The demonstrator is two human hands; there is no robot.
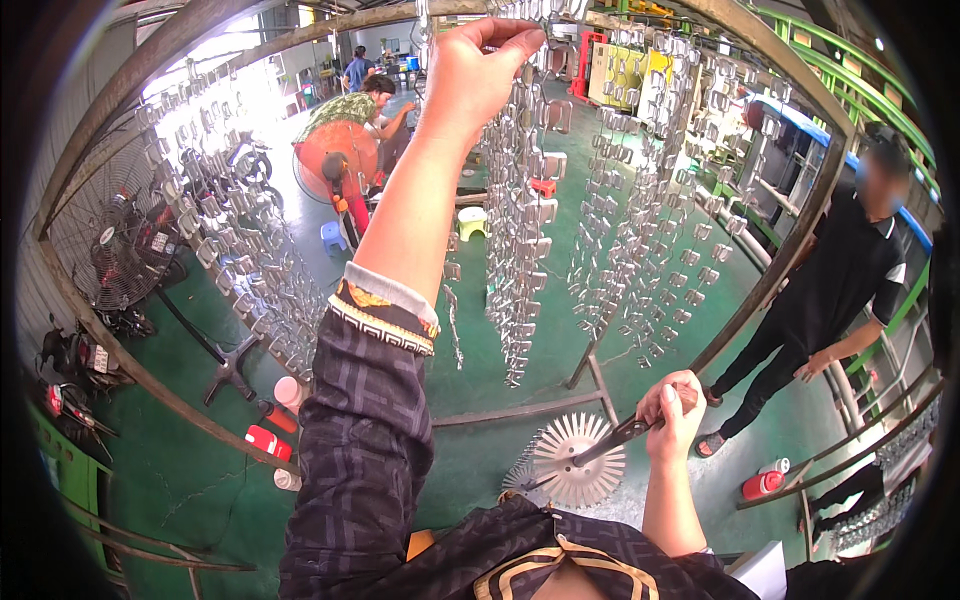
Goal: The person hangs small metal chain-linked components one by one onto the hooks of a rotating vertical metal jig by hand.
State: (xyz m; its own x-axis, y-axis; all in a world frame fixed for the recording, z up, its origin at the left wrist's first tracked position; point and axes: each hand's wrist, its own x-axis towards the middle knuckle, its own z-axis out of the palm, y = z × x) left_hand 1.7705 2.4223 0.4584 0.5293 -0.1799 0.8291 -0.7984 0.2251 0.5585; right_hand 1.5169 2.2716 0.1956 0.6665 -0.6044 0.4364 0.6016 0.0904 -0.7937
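Observation:
Raised high at the top middle, my left hand is closed in a pinch, its fingertips at the upper end of hanging strands of shiny metal clips. What lies between those fingertips is too small to make out. Lower right, my right hand wraps round the handle of a dark crank. The crank's bar runs to the centre of a pale round wheel with many radial slots, close to my body. More clip strands hang right of my left hand, and others hang at the left.
A brown metal frame surrounds the strands, with a lower crossbar. At right stands a person in black; another bends behind an orange fan. A black fan and bottles are at left, a red jug lower right.

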